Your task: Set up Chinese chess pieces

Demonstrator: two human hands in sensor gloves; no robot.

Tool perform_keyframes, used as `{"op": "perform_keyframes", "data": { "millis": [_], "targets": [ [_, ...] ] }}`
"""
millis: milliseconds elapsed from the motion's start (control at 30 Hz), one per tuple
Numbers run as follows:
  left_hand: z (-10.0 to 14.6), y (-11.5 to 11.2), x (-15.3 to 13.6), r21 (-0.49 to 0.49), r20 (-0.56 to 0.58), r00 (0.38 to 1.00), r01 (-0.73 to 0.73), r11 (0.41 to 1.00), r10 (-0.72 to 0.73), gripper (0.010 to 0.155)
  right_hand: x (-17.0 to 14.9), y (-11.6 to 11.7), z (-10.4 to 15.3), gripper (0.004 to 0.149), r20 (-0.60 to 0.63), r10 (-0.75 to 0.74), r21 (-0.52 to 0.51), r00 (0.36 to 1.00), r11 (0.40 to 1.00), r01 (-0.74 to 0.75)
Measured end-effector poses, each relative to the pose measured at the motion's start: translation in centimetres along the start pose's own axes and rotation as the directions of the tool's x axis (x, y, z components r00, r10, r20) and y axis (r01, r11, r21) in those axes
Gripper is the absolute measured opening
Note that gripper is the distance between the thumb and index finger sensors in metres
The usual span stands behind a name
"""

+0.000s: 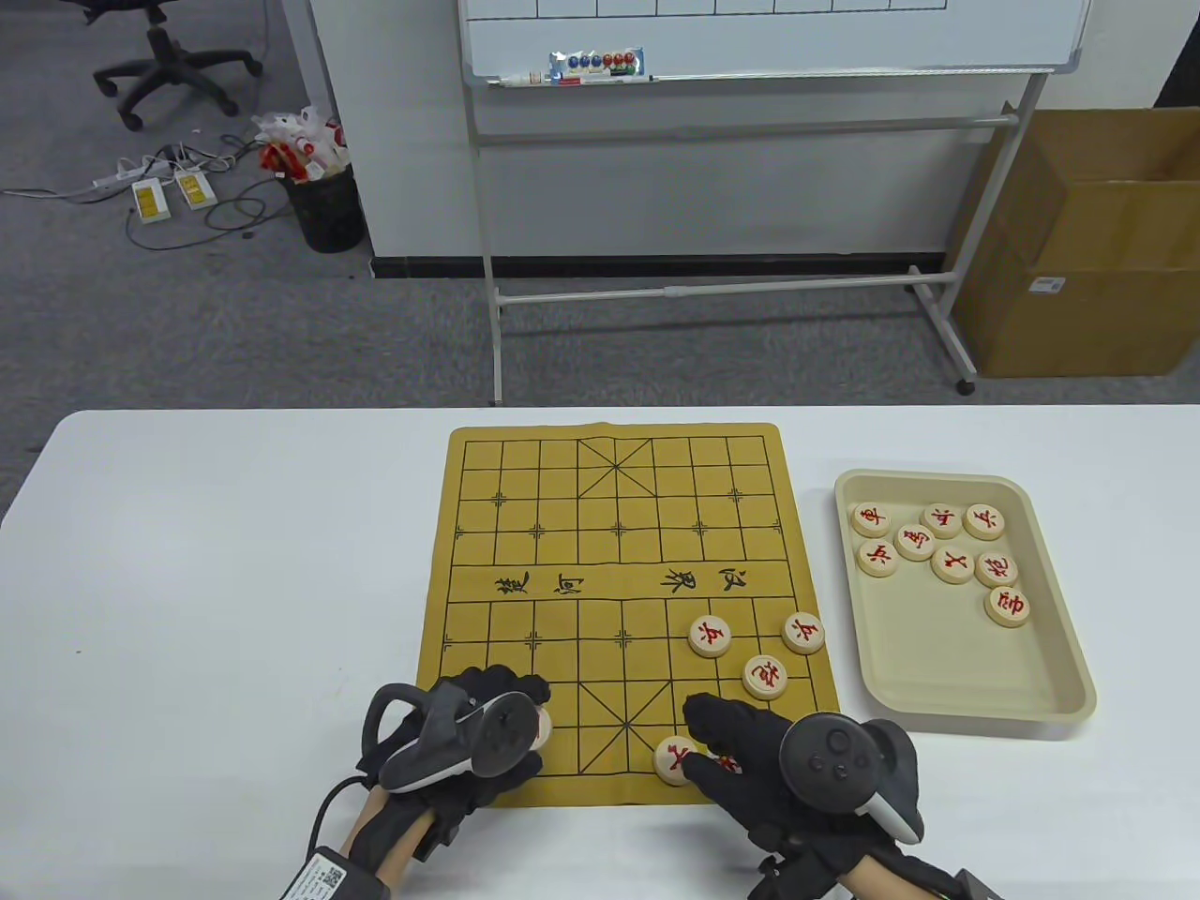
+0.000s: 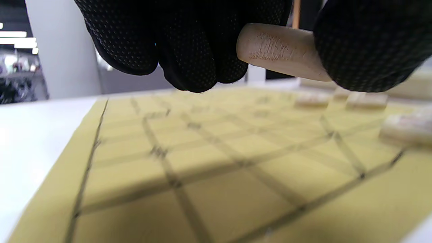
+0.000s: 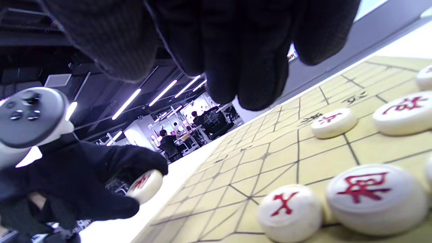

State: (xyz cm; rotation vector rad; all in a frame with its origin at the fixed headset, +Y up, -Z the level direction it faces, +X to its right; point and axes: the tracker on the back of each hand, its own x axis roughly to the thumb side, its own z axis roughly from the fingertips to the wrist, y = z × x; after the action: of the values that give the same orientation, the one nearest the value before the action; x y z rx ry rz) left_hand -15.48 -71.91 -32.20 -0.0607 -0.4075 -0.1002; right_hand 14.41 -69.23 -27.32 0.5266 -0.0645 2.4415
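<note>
A yellow chess board mat (image 1: pixel 562 506) lies on the white table. My left hand (image 1: pixel 525 741) hovers over its near left part and pinches a round wooden piece (image 1: pixel 543 727) between thumb and fingers; the piece shows edge-on in the left wrist view (image 2: pixel 280 50) and with red lettering in the right wrist view (image 3: pixel 145 185). My right hand (image 1: pixel 701 742) is over the board's near edge, fingers (image 3: pixel 243 67) loose above two red-lettered pieces (image 1: pixel 675 757) (image 3: pixel 290 212) (image 3: pixel 376 199), holding nothing. Three more pieces (image 1: pixel 710 637) (image 1: pixel 804 633) (image 1: pixel 766 677) lie on the near right of the board.
A beige tray (image 1: pixel 984 675) to the right of the board holds several red-lettered pieces (image 1: pixel 952 563). Beyond the table stand a whiteboard frame (image 1: pixel 712 291) and a cardboard box (image 1: pixel 1078 253).
</note>
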Motion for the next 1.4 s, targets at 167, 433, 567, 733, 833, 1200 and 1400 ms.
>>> {"op": "perform_keyframes", "data": {
  "millis": [167,433,567,733,833,1200,1400],
  "targets": [
    [-0.8,-1.5,0.1,-0.095,-0.004,0.999,0.032,0.995,-0.033,0.079,-0.4,0.1,0.0,0.064,-0.005,0.018,0.017,1.000,1.000,-0.018],
    [-1.1,-2.4,1.4,-0.140,0.024,0.996,0.094,0.986,-0.091,0.079,-0.6,-0.1,0.0,0.063,-0.009,0.037,0.014,0.999,0.999,-0.037],
    [-1.2,-3.0,1.8,-0.149,0.038,0.996,0.083,0.985,-0.078,0.078,-0.6,-0.1,0.0,0.063,-0.008,0.044,0.013,0.999,0.999,-0.044],
    [-1.5,-3.6,2.3,-0.198,0.021,0.991,0.135,0.971,-0.134,0.077,-0.7,-0.1,-0.1,0.063,-0.012,0.045,0.013,0.999,0.999,-0.045],
    [-1.4,-3.5,2.4,-0.204,0.022,0.991,0.137,0.969,-0.135,0.080,-0.7,0.0,-0.1,0.063,-0.014,0.050,0.019,0.999,0.999,-0.050],
    [-1.1,2.7,3.1,-0.001,0.012,1.000,0.021,1.000,-0.021,0.078,-0.8,-0.1,-0.2,0.064,-0.020,0.060,0.018,0.998,0.998,-0.060],
    [-1.9,4.9,3.3,0.076,0.028,0.983,-0.180,0.981,0.179,0.080,-0.9,-0.2,-0.3,0.065,-0.031,0.061,0.019,0.998,0.998,-0.061]
  ]
}}
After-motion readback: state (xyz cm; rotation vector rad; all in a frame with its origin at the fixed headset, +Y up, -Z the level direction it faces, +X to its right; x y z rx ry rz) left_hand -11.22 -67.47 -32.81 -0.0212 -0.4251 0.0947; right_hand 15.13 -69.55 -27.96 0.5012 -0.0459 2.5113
